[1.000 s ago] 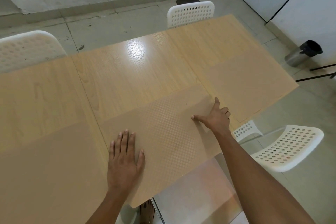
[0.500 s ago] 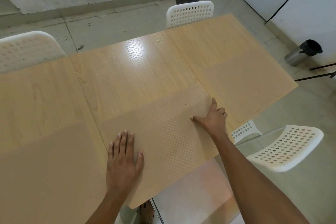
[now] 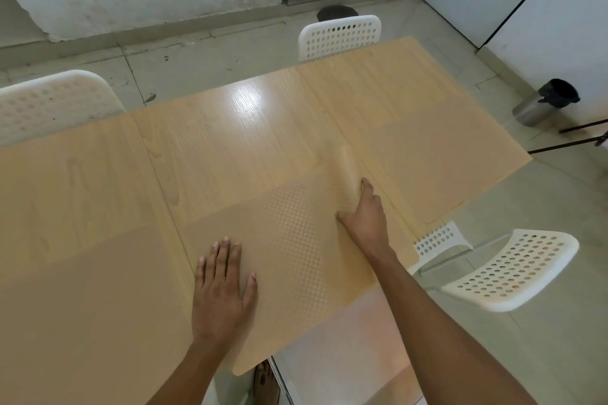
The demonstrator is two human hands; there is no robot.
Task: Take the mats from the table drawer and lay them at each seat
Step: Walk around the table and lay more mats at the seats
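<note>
A tan dotted mat [image 3: 296, 240] lies on the wooden table [image 3: 230, 148] in front of me, its near corner hanging over the table's edge. My left hand [image 3: 220, 293] rests flat on the mat's left part, fingers spread. My right hand [image 3: 365, 210] grips the mat's far right edge, which curls up off the table just beyond the fingers. A second mat [image 3: 82, 306] lies flat to the left. Another mat [image 3: 434, 168] lies flat at the table's right end.
White perforated chairs stand at the far side [image 3: 339, 36], the far left [image 3: 56, 102] and the near right [image 3: 510, 270]. A metal bin [image 3: 543, 105] with a black liner and thin black stand legs [image 3: 579, 128] are on the floor at right. A pale surface [image 3: 345, 339] shows below the table's near edge.
My right hand has slid slightly toward the mat's far right edge and lifted it, so that edge now curls upward. My left hand has stayed flat on the mat.
</note>
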